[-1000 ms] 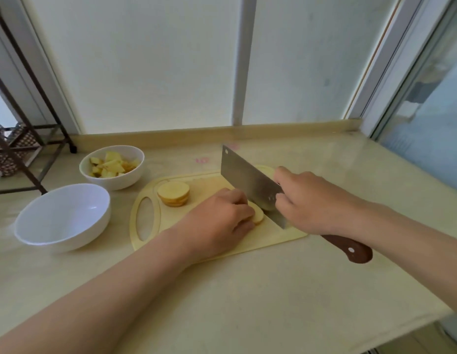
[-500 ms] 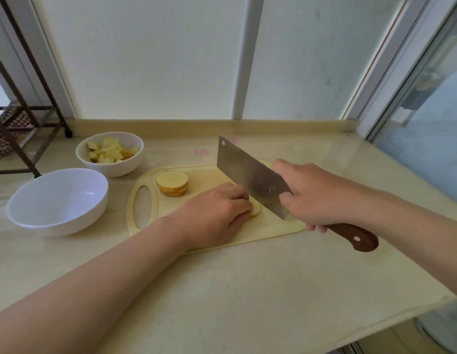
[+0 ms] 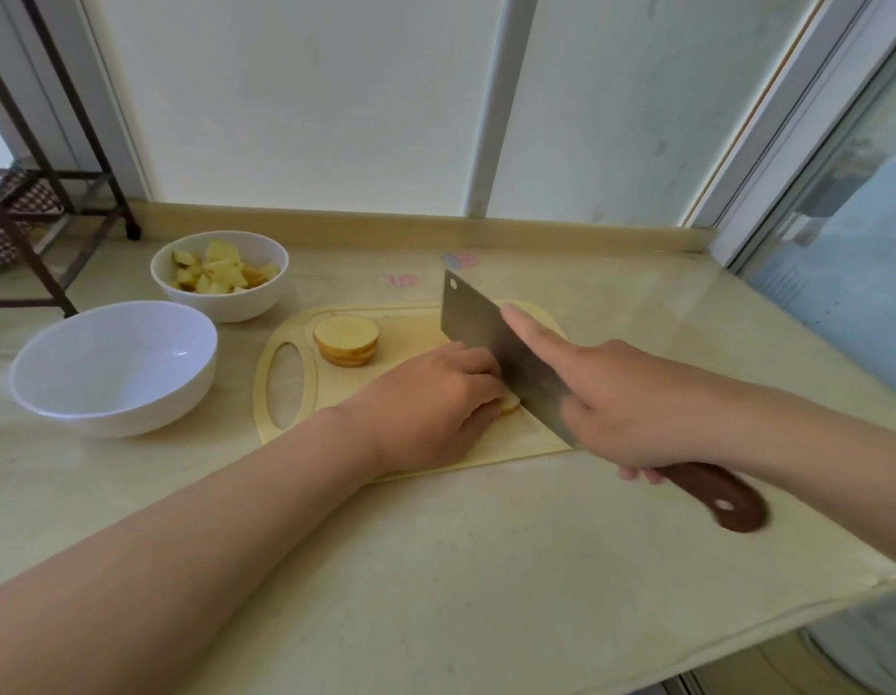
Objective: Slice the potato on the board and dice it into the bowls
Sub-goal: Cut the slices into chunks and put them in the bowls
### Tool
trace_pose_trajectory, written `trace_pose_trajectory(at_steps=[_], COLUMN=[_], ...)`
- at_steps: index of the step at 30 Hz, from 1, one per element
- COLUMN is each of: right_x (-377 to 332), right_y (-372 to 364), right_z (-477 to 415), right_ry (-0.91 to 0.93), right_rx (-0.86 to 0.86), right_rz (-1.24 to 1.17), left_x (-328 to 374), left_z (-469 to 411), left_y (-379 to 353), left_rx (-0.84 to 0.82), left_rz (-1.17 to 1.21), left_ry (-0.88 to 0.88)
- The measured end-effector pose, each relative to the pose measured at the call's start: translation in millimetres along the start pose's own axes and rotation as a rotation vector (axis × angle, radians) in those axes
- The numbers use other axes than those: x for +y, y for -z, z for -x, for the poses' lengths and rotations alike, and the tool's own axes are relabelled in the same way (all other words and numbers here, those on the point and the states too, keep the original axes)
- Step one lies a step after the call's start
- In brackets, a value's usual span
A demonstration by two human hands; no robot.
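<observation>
A pale yellow cutting board (image 3: 415, 323) lies on the counter. A stack of round potato slices (image 3: 345, 339) sits on its left part. My left hand (image 3: 430, 398) presses down on a potato piece (image 3: 510, 403), mostly hidden under my fingers. My right hand (image 3: 631, 408) grips a cleaver (image 3: 478, 326) by its brown handle, forefinger stretched along the blade. The blade stands on the board right beside my left fingers. A small white bowl (image 3: 265, 298) behind the board holds diced potato (image 3: 220, 273). A larger white bowl (image 3: 110, 363) to the left is empty.
A dark metal rack (image 3: 49, 193) stands at the far left on the counter. A low ledge and frosted window panels close off the back. The counter's front edge (image 3: 736, 624) runs diagonally at the lower right, with a glass door on the right.
The cleaver blade has come down against the potato piece beside my left fingers, and my right forefinger now lies along the blade. My left hand has stayed on the piece.
</observation>
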State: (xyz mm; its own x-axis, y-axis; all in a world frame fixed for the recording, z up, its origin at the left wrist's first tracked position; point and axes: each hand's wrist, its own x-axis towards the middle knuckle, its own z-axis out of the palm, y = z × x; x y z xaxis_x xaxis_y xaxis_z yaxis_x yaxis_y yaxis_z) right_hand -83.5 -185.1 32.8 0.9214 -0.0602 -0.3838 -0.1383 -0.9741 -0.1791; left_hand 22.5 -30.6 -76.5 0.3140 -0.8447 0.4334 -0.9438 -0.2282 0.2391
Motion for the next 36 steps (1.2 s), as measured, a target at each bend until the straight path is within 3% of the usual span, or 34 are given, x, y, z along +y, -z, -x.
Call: trace_pose_trajectory(at_steps=[6, 14, 26, 36], right_x=[-12, 5, 5, -9], right_y=[7, 3, 2, -3], right_z=[-42, -9, 9, -26], right_ry=[0.057, 0.056, 0.024, 0.030], right_rx=[0.116, 0.185, 0.052, 0.148], right_rz=[-0.123, -0.169, -0.095, -0.220], left_x=[1, -1, -1, -5], left_z=[5, 7, 7, 9], left_y=[-2, -1, -1, 4], left_rx=[0.082, 0.117, 0.135, 0.117], left_rz=[-0.047, -0.026, 0.001, 0.011], left_ry=[-0.025, -0.022, -0.029, -0.028])
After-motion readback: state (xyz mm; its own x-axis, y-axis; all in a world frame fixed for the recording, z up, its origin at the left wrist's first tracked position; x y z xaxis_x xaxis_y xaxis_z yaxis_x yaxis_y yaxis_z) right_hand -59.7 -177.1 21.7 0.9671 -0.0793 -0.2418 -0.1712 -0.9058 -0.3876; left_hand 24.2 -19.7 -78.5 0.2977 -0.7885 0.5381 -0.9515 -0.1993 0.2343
